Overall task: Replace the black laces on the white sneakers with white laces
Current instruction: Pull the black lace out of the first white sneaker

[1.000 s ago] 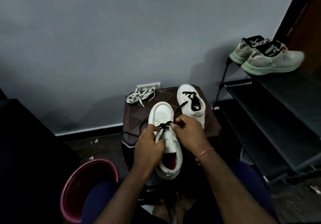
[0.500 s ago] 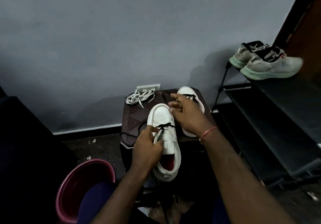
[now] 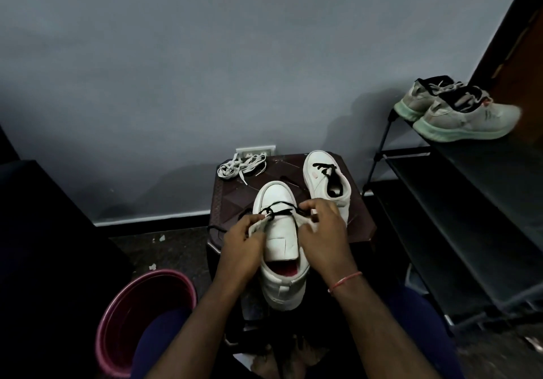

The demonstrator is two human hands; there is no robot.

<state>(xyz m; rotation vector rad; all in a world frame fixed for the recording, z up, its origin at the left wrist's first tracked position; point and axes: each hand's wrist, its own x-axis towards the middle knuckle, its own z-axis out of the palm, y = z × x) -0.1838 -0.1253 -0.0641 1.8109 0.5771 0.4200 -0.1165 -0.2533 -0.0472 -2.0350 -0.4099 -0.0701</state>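
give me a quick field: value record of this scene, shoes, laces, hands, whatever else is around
near sneaker: on brown stool, toe toward the wall, black lace only across the toe end
left hand: holds its left eyelet flap
right hand: holds its right flap, fingertips at the lace
far sneaker: on the stool, black-laced
white laces: loose pile, stool's back left corner
floor: pink bucket at left
right side: grey trainers on black rack

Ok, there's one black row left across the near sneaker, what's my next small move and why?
Probably pull the black lace sideways out of its last eyelets with your right hand, while the left hand steadies the near sneaker. Only one crossing shows near the toe, and the white laces lie unused on the stool.
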